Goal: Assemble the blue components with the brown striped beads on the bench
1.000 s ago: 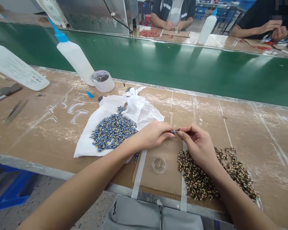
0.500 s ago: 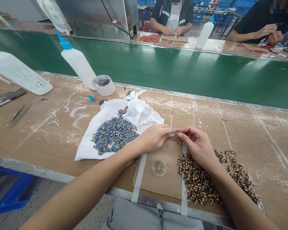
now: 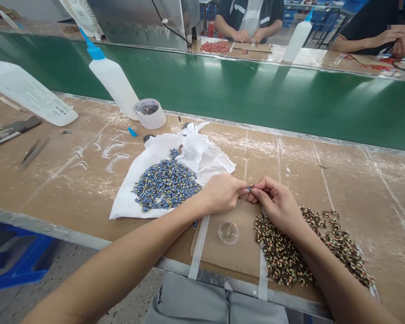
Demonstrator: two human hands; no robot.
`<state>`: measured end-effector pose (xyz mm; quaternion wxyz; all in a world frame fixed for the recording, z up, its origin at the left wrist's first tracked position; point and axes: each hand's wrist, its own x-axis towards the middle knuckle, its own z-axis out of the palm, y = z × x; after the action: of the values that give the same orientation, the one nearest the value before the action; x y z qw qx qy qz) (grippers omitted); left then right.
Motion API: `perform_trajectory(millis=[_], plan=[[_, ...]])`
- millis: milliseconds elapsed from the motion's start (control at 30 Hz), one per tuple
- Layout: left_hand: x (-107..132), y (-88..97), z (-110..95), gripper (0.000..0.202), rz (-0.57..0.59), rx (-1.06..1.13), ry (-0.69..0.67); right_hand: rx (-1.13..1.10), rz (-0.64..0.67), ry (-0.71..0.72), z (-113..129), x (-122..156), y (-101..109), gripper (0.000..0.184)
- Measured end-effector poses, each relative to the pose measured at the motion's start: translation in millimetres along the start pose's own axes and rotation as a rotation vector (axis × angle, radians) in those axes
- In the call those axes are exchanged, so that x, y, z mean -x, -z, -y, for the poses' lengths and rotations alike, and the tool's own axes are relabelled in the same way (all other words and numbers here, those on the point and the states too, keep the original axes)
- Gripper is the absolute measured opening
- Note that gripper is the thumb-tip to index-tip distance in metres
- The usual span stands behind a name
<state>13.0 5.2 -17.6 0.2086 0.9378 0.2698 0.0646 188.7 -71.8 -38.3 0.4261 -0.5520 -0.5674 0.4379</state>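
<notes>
My left hand [image 3: 224, 192] and my right hand [image 3: 278, 202] meet fingertip to fingertip over a cardboard piece. Between them is a tiny blue-and-dark painted part [image 3: 249, 188], pinched from both sides; whether it is one piece or two joined ones I cannot make out. Left of my hands, a heap of small blue-and-yellow parts [image 3: 165, 184] lies on a white cloth [image 3: 124, 204]. Under and beside my right wrist spreads a pile of small dark parts with cream and red marks [image 3: 286, 256]. A small clear cup [image 3: 228, 232] with a thin stick in it sits below my hands.
White squeeze bottles [image 3: 113, 83] with blue tips, a roll of tape [image 3: 150, 113] and tweezers [image 3: 33, 153] are on the left. A green conveyor belt [image 3: 222, 90] runs across behind the bench. Beyond it two people handle small parts near another bottle [image 3: 297, 41].
The view has shifted slightly, so the bench sits a little further right and higher. My hands stay together, with the small part still pinched between the fingertips.
</notes>
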Motion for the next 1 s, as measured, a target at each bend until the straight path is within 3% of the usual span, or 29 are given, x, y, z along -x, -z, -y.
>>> perform_trajectory(millis=[467,800,1000], plan=[[1,-3.3,-2,0.018,0.014,0.04,0.017,0.243,0.003,0.111,6,2,-1,0.017],[1,10.3,5,0.019,0.041,0.299,-0.07,-0.088,0.027,-0.015,5,-1,1,0.018],[2,17.9,7,0.021,0.097,0.385,-0.072,-0.131,0.025,-0.035,3,-2,2,0.02]])
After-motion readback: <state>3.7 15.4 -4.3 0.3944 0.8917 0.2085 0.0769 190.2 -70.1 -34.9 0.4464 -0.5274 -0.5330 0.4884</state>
